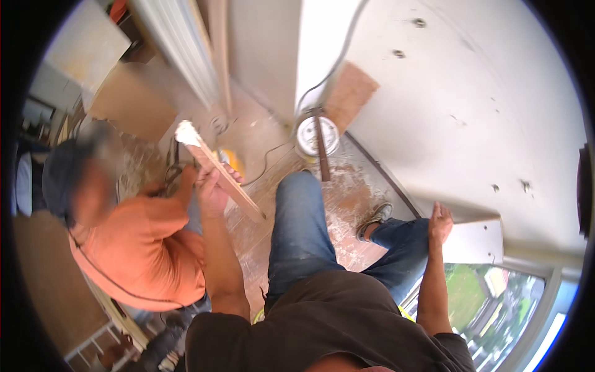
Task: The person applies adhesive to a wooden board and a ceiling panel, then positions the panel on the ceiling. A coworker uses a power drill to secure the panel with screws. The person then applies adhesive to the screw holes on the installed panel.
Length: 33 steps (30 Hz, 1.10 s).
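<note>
My left hand [214, 191] is closed around a flat wooden strip [230, 178], raised and tilted in front of me. White paste [186, 133] coats the strip's upper left end. Off to the right, my right hand [440, 224] is closed beside my bent knee, close to a white panel [474, 240]. Its fingers are curled, and whether anything is inside them is hidden. Beyond my knees stands a white bucket [308, 144], with a long brown bar [322, 149] lying across its top.
A co-worker in an orange shirt [145, 251] is close on my left. A reddish-brown board [352, 98] leans behind the bucket, and a cable [265, 162] crosses the dusty floor [344, 229]. A white wall [471, 111] and a window [489, 304] are at my right.
</note>
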{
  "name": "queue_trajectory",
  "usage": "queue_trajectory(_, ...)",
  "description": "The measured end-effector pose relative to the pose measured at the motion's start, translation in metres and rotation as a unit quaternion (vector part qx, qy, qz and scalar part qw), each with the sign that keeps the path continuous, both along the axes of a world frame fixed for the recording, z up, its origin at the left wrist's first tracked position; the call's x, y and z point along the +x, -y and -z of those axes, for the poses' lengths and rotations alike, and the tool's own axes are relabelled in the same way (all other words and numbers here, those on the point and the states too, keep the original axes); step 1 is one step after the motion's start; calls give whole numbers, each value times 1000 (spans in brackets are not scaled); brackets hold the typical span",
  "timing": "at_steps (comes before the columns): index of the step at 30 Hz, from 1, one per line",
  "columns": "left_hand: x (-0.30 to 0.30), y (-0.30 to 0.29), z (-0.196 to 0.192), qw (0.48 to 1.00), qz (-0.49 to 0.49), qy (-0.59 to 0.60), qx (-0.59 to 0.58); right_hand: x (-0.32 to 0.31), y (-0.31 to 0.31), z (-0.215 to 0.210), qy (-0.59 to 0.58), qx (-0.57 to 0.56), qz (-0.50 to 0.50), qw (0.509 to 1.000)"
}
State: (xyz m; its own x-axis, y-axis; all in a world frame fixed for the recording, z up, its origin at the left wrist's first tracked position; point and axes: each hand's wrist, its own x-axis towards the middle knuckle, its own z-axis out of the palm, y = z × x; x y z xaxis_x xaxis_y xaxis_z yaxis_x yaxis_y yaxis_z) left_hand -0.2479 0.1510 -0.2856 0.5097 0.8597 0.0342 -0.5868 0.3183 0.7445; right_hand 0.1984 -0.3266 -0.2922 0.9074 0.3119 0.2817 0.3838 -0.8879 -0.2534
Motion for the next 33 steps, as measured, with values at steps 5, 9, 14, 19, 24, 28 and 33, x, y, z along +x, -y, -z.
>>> queue_trajectory(5,75,-2,-118,985,38,-45,160,-10,1,-19,-27,-10,1,1000)
queue_trajectory(9,170,18,-152,966,43,-44,252,-17,9,-22,14,17,4,1000)
queue_trajectory(14,286,89,-131,977,185,-16,105,-20,25,-31,-23,25,17,999)
queue_trajectory(19,362,135,-93,978,210,15,-5,-20,35,-35,-8,51,-5,999)
queue_trajectory(24,432,129,-73,982,162,12,-95,-16,39,-29,-19,72,22,997)
queue_trajectory(28,478,113,-76,984,105,-19,-143,-12,34,-25,-19,50,0,999)
queue_trajectory(33,510,102,-79,986,45,-26,-160,-9,32,-27,-16,47,-6,999)
